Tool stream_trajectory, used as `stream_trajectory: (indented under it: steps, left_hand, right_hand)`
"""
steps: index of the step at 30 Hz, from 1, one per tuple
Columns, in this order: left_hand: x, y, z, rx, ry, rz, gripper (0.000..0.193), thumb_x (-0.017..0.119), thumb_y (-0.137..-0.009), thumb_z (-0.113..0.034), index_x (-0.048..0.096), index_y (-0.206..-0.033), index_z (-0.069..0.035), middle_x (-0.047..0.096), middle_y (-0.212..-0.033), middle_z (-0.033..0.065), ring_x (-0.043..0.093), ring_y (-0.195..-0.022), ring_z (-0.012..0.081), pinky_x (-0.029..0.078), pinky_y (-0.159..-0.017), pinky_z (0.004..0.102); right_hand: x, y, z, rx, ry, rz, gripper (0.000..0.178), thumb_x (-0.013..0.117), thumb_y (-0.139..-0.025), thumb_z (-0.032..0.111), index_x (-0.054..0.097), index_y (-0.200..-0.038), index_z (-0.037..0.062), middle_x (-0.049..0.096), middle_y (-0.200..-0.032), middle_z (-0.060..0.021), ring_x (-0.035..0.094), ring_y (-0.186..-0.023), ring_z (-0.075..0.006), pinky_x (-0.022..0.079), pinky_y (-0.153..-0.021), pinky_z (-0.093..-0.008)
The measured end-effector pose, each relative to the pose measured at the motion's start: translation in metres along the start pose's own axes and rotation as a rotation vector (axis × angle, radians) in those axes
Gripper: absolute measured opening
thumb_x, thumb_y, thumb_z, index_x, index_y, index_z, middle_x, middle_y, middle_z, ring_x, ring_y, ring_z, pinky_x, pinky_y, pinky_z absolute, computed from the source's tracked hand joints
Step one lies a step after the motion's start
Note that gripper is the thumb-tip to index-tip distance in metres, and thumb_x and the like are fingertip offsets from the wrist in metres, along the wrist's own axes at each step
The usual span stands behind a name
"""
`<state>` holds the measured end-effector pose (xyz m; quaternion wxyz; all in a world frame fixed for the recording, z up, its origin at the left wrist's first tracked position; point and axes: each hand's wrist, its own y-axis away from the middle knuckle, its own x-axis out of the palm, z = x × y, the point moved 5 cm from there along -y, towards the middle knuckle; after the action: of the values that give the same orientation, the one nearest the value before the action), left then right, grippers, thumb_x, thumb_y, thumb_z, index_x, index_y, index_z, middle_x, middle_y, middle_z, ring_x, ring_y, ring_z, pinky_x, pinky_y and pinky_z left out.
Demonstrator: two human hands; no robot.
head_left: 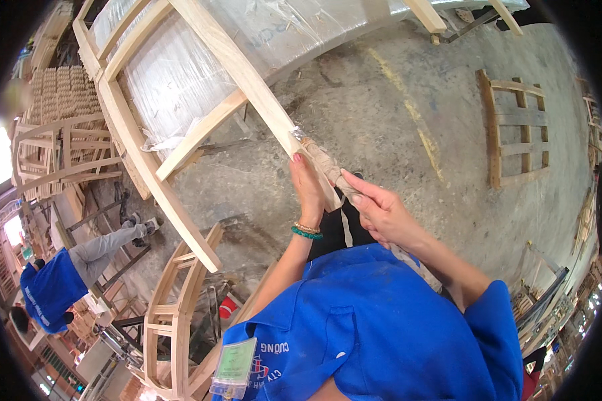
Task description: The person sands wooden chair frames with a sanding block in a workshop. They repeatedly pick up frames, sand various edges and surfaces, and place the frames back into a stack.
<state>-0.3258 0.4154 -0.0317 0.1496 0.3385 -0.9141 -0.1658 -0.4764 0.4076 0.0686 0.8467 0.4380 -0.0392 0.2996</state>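
My left hand (306, 190) is closed around the near end of a pale wooden frame's (257, 87) long rail, its fingertips against the rail's side. In my right hand (386, 215) is a slim tool wrapped in tan tape or cloth (322, 160), its tip meeting the rail's face just beyond my left fingers. What kind of tool it is cannot be made out. The frame is ladder-like, with crosspieces joining two long rails. Beneath its far part lies a stack wrapped in clear plastic film (174, 80).
A curved wooden frame (174, 321) stands at the lower left. Farther left, a person in a blue shirt (53, 284) is near more stacked wooden frames (67, 147). On the concrete floor (354, 100) at right lies a wooden pallet (495, 134).
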Motion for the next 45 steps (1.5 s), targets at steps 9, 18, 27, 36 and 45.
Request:
stream_trajectory:
  steps: [9, 18, 27, 36, 45]
  left_hand:
    - [-0.003, 0.009, -0.006, -0.167, 0.081, 0.014, 0.050, 0.038, -0.096, -0.056, 0.040, -0.101, -0.006, 0.052, -0.070, 0.0090, 0.052, -0.047, 0.0174, 0.045, -0.042, 0.0301]
    - [-0.002, 0.008, -0.003, -0.129, 0.083, 0.065, 0.049, 0.032, -0.099, -0.053, 0.045, -0.104, -0.006, 0.052, -0.067, 0.0076, 0.052, -0.049, 0.0166, 0.045, -0.044, 0.0295]
    - [-0.008, 0.004, -0.001, -0.107, 0.104, 0.061, 0.046, 0.035, -0.098, -0.052, 0.039, -0.099, -0.006, 0.053, -0.067, 0.0094, 0.052, -0.045, 0.0166, 0.045, -0.041, 0.0301]
    - [-0.010, 0.003, -0.002, -0.094, 0.128, 0.062, 0.050, 0.037, -0.097, -0.056, 0.038, -0.099, -0.005, 0.052, -0.067, 0.0102, 0.052, -0.044, 0.0160, 0.045, -0.040, 0.0292]
    - [-0.007, 0.005, -0.003, -0.098, 0.121, 0.002, 0.046, 0.035, -0.099, -0.052, 0.039, -0.102, -0.006, 0.053, -0.069, 0.0082, 0.052, -0.047, 0.0145, 0.044, -0.041, 0.0283]
  right_hand:
    - [-0.004, -0.039, 0.041, -0.285, -0.097, -0.015, 0.046, 0.043, -0.100, 0.020, 0.035, -0.146, 0.0193, 0.042, -0.059, 0.0053, 0.033, -0.038, -0.0022, 0.032, -0.032, -0.0198]
    - [-0.013, 0.007, 0.013, -0.031, 0.092, 0.102, 0.048, 0.042, -0.101, 0.025, 0.032, -0.147, 0.0198, 0.037, -0.058, 0.0068, 0.031, -0.038, -0.0017, 0.032, -0.032, -0.0196]
    - [0.000, 0.008, 0.016, -0.020, 0.110, 0.052, 0.046, 0.041, -0.102, 0.023, 0.033, -0.147, 0.0215, 0.037, -0.056, 0.0065, 0.031, -0.036, -0.0019, 0.032, -0.031, -0.0201]
    - [0.007, 0.005, 0.028, 0.020, 0.109, 0.049, 0.044, 0.042, -0.102, 0.022, 0.036, -0.145, 0.0245, 0.040, -0.056, 0.0047, 0.033, -0.036, -0.0027, 0.032, -0.030, -0.0207]
    - [0.021, -0.010, 0.008, -0.015, -0.065, -0.005, 0.046, 0.043, -0.101, 0.019, 0.035, -0.146, 0.0211, 0.041, -0.057, 0.0035, 0.034, -0.036, -0.0034, 0.033, -0.030, -0.0213]
